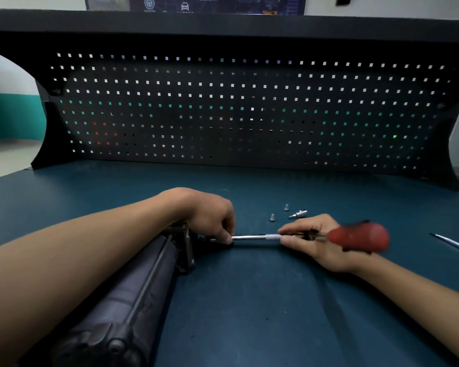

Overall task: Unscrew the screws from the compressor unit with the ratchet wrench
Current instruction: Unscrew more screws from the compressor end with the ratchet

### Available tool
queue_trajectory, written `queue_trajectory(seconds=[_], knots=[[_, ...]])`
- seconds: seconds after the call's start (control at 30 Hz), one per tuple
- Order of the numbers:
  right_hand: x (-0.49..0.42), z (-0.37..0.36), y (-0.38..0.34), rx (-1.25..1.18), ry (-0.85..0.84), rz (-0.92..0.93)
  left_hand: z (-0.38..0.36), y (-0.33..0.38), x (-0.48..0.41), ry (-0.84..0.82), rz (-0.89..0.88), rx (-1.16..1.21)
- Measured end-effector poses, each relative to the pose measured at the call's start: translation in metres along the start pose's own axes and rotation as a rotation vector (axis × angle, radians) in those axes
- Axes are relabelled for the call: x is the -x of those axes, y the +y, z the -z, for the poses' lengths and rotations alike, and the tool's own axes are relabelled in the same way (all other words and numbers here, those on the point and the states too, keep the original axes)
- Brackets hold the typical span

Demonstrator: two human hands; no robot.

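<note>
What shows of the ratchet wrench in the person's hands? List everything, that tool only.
The ratchet wrench has a slim, shiny metal shaft with a knurled band and a bulbous red handle, blurred here. It lies about level over the blue bench, shaft pointing left at the end of the dark compressor unit. The left hand pinches the shaft's far end there, hiding the tip; the right hand grips at the knurled band.

The left forearm (90,247) and the right forearm (421,292) are shown bare along their whole visible length, from the frame edges to the wrists. The left hand (210,215) and the right hand (321,245) are likewise seen bare.
</note>
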State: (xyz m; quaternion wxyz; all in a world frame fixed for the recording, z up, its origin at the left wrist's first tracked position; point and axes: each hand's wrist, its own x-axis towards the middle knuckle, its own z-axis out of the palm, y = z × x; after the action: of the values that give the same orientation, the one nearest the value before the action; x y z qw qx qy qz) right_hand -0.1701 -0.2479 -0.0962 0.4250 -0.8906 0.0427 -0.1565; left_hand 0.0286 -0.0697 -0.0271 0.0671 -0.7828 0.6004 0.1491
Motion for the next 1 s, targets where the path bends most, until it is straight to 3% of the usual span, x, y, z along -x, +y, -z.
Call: queue_trajectory(seconds=[0.03, 0.17, 0.43, 0.8, 1.0], knots=[[-0.002, 0.000, -0.002, 0.100, 0.044, -0.014, 0.000, 0.000, 0.000, 0.003, -0.002, -0.005], [-0.011, -0.006, -0.002, 0.024, 0.178, -0.102, 0.000, -0.001, -0.002, 0.016, -0.018, -0.011], [-0.023, -0.002, -0.012, -0.198, 0.196, -0.474, -0.001, 0.000, -0.002, 0.017, -0.035, -0.025], [-0.022, 0.006, -0.008, -0.301, 0.090, -0.526, -0.001, -0.001, -0.002, 0.019, -0.030, 0.007], [-0.013, 0.021, 0.003, -0.551, -0.052, -0.428, -0.001, 0.000, -0.001, 0.015, -0.019, 0.024]])
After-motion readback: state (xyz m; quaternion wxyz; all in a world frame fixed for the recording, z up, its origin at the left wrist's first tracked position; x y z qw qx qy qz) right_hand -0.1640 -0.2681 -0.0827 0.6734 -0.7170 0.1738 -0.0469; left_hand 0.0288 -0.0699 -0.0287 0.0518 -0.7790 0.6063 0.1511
